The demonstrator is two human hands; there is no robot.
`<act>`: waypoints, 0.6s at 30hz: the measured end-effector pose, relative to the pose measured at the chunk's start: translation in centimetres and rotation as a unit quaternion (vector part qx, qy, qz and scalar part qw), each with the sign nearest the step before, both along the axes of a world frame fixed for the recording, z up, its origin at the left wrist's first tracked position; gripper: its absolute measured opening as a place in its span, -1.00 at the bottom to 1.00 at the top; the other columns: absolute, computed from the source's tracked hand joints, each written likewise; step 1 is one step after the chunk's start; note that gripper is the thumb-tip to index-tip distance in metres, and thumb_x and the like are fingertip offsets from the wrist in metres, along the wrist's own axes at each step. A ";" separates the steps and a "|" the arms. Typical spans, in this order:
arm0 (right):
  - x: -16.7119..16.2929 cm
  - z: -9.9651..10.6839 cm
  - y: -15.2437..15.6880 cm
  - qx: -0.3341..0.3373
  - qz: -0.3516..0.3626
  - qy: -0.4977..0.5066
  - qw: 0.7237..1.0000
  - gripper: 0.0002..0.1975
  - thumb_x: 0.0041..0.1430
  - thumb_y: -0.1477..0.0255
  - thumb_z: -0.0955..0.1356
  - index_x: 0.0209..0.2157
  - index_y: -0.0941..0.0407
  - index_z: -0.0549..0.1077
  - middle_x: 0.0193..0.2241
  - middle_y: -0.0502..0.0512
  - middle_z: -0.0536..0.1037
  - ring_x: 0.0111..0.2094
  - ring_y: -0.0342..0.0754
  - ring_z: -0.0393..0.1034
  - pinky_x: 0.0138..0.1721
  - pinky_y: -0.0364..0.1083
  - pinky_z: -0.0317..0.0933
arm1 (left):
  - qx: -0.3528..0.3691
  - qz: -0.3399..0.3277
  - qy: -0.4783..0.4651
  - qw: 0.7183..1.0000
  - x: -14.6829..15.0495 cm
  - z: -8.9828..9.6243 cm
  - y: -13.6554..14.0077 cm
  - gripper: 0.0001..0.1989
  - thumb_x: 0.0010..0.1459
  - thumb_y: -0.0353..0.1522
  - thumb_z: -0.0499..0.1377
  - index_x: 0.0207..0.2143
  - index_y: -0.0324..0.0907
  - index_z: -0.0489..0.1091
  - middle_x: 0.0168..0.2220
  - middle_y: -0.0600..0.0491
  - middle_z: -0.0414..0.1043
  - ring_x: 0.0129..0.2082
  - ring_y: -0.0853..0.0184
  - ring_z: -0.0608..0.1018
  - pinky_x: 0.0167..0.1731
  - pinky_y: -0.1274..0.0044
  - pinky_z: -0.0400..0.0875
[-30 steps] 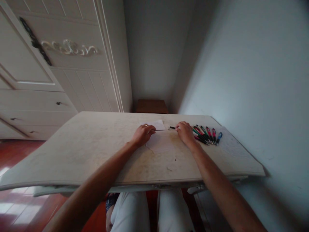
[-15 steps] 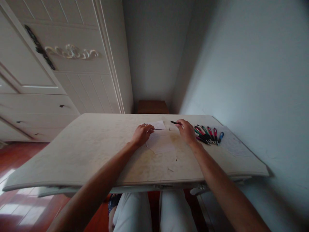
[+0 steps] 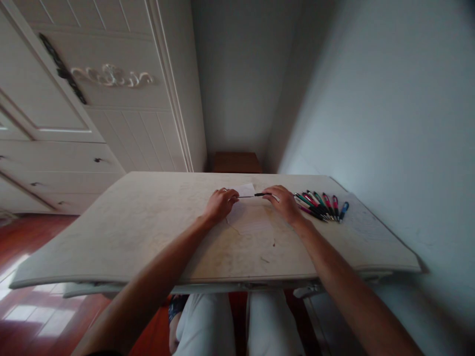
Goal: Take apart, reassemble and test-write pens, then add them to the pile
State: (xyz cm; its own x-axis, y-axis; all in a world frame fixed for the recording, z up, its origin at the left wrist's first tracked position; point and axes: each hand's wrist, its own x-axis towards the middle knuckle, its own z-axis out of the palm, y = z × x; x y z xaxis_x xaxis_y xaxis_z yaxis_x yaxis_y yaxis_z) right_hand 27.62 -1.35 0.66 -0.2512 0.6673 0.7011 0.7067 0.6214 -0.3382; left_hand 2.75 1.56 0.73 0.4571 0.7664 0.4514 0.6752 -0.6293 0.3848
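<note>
My left hand (image 3: 221, 203) is closed, pinching a thin dark pen refill (image 3: 246, 197) that points right. In the fingers of my right hand (image 3: 282, 202) is a black pen barrel (image 3: 261, 194), held level and pointing left. The refill's tip and the barrel's end lie nearly in line, very close together; whether they touch I cannot tell. White paper (image 3: 247, 189) lies behind the refill, and a faint lined sheet (image 3: 250, 221) lies below my hands. Just right of my right hand, several pens (image 3: 322, 206) in black, green, red and blue lie fanned out.
The pale worn table (image 3: 148, 227) carries small scraps (image 3: 264, 259) near its front edge. A written sheet (image 3: 371, 222) lies at the right by the wall. A white cabinet (image 3: 141, 123) stands at the left, and a brown wooden piece (image 3: 236, 162) is behind the table.
My right hand has moved left and slightly down with the black barrel, bringing its end to the refill's tip. My left hand stays nearly in place. The view has shifted slightly.
</note>
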 end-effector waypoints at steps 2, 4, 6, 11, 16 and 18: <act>0.0 0.0 0.0 -0.007 -0.001 0.001 1.000 -0.86 0.25 0.40 0.33 -0.26 0.08 0.55 -0.32 0.14 0.59 -0.23 0.04 0.43 -0.13 0.02 0.30 | 0.000 -0.001 0.000 1.000 0.0 0.1 0.0 -0.87 0.20 -0.39 0.17 -0.22 -0.17 0.50 -0.28 -0.02 0.54 -0.25 0.25 0.52 -0.14 0.43 0.36; -0.1 0.0 -0.1 -0.014 -0.001 0.001 1.000 -0.86 0.24 0.41 0.33 -0.27 0.08 0.54 -0.32 0.13 0.58 -0.23 0.03 0.43 -0.13 0.02 0.30 | -0.002 0.001 0.000 1.000 0.0 0.1 -0.1 -0.86 0.19 -0.40 0.17 -0.22 -0.17 0.50 -0.28 -0.03 0.54 -0.25 0.25 0.52 -0.15 0.43 0.37; -0.2 0.1 -0.2 -0.019 0.003 -0.001 1.000 -0.87 0.24 0.41 0.33 -0.27 0.08 0.54 -0.32 0.14 0.58 -0.23 0.03 0.43 -0.14 0.01 0.30 | -0.005 0.002 0.000 1.000 0.0 0.2 -0.2 -0.86 0.19 -0.40 0.17 -0.22 -0.17 0.51 -0.29 -0.03 0.53 -0.26 0.25 0.52 -0.16 0.43 0.37; -0.5 0.0 -0.3 -0.032 0.019 0.004 0.999 -0.86 0.23 0.42 0.33 -0.25 0.09 0.55 -0.32 0.15 0.58 -0.23 0.04 0.43 -0.14 0.01 0.30 | -0.010 -0.030 0.003 1.000 0.1 0.0 -0.2 -0.85 0.19 -0.39 0.16 -0.21 -0.18 0.51 -0.27 -0.04 0.53 -0.25 0.23 0.52 -0.15 0.43 0.37; -1.4 -0.1 -0.7 -0.049 0.041 0.011 0.998 -0.87 0.23 0.40 0.34 -0.25 0.08 0.54 -0.32 0.14 0.57 -0.24 0.02 0.43 -0.16 -0.01 0.30 | -0.006 -0.048 0.003 0.999 0.3 -0.6 0.0 -0.83 0.20 -0.35 0.16 -0.20 -0.16 0.52 -0.29 -0.03 0.52 -0.25 0.23 0.52 -0.16 0.43 0.38; -1.9 -0.1 -0.9 -0.064 0.066 -0.001 0.996 -0.87 0.23 0.40 0.34 -0.26 0.08 0.54 -0.32 0.13 0.58 -0.25 0.00 0.43 -0.17 -0.02 0.29 | -0.004 -0.057 0.003 0.998 0.4 -0.8 0.0 -0.83 0.20 -0.33 0.16 -0.19 -0.15 0.52 -0.29 -0.02 0.52 -0.25 0.24 0.52 -0.15 0.43 0.38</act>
State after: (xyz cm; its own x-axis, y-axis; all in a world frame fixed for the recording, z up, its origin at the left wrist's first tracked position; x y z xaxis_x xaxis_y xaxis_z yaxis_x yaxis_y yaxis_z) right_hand 25.72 -2.23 0.54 -0.3435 0.7123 0.6121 0.6220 0.6608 -0.4200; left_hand 3.14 1.54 -0.06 0.5436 0.7132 0.4425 0.6020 -0.6987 0.3866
